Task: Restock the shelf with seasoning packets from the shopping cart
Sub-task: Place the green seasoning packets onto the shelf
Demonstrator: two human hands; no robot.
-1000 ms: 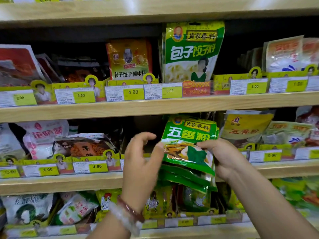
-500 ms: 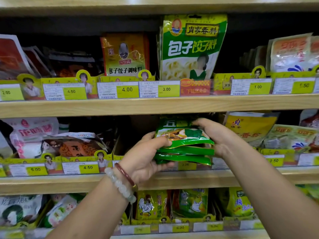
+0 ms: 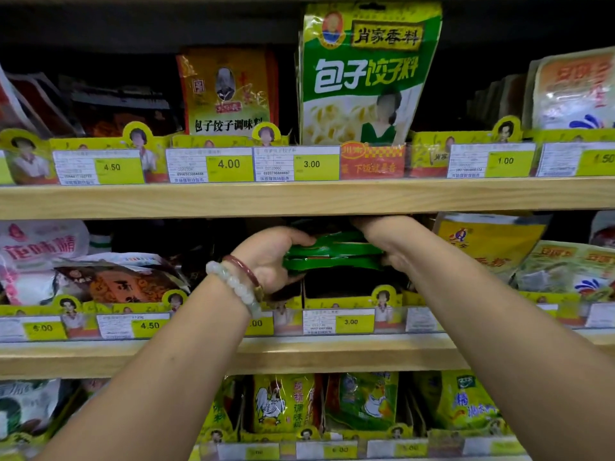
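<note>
A stack of green seasoning packets (image 3: 332,252) lies flat between my two hands, inside the dark middle-shelf slot above the 3.00 price tag (image 3: 337,321). My left hand (image 3: 271,257), with two bracelets on the wrist, grips the stack's left end. Reaching in under the upper shelf board, my right hand (image 3: 387,239) grips the right end; its fingertips are hidden behind the packets. Only the packets' front edges show.
Wooden shelf boards (image 3: 299,197) run above and below the slot. A yellow five-spice bag (image 3: 482,241) stands right of it and a dark orange packet (image 3: 109,281) left. A tall green dumpling-seasoning bag (image 3: 362,74) stands on the upper shelf.
Both hands have tipped the green packets flat and pushed them deeper into the middle-shelf slot. The camera has moved closer to the shelf.
</note>
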